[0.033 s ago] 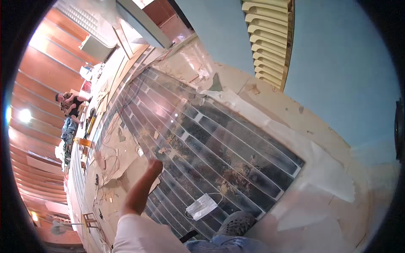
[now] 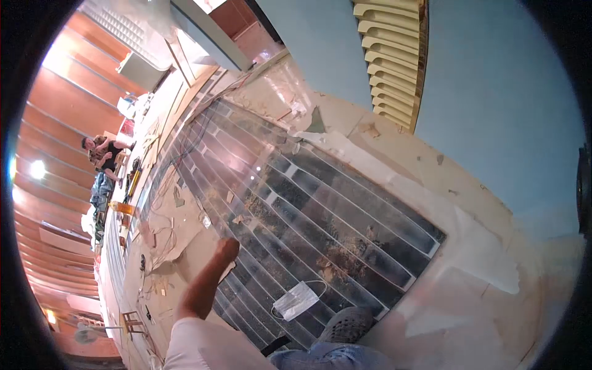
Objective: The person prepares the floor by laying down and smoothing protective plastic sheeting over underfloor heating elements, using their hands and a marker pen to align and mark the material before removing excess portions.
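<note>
My left hand [image 2: 227,248] reaches out from a pale short sleeve [image 2: 206,345], held above the left border of a dark striped floor panel [image 2: 385,213]. Its fingers look curled into a fist; whatever they may hold is hidden. A white face mask [image 2: 297,301] with ear loops lies on the panel, close to my grey perforated clog [image 2: 347,325]. Sawdust and wood shavings [image 2: 342,256] are scattered over the dark surface. My right hand is outside the view.
Cables [image 2: 165,231] and paper scraps litter the floor at left. Pale sheeting [image 2: 484,259] borders the panel at right. A seated person [image 2: 106,153] is at far left, near a yellow-orange bottle [image 2: 121,208]. A slatted cream fixture [image 2: 393,61] stands against the blue wall [image 2: 487,92].
</note>
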The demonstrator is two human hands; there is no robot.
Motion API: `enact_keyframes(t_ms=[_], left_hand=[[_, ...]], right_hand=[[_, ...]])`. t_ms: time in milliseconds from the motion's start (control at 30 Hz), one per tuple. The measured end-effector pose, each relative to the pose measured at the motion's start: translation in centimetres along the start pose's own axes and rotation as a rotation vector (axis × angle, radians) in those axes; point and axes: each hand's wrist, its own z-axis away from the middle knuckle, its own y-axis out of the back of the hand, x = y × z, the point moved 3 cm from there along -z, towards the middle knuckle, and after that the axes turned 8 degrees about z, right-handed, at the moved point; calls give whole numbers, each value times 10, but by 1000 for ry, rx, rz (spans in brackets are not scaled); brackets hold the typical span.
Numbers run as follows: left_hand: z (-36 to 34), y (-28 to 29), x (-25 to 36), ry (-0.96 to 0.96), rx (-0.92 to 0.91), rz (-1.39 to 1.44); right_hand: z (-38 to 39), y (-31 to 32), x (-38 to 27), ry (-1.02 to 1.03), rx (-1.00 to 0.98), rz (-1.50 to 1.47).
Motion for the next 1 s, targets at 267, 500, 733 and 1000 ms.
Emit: enact_keyframes(t_ms=[267,500,733,1000], left_hand=[[199,4,240,-719,344,315],[248,-106,156,107,351,603],[255,-226,79,220,-4,231],[185,-24,188,-409,76,115]], right_hand=[[-43,41,-28,356,294,183],[-23,76,-38,236,195,37],[-48,101,-38,614,288,458],[-79,142,-18,461,229,423]])
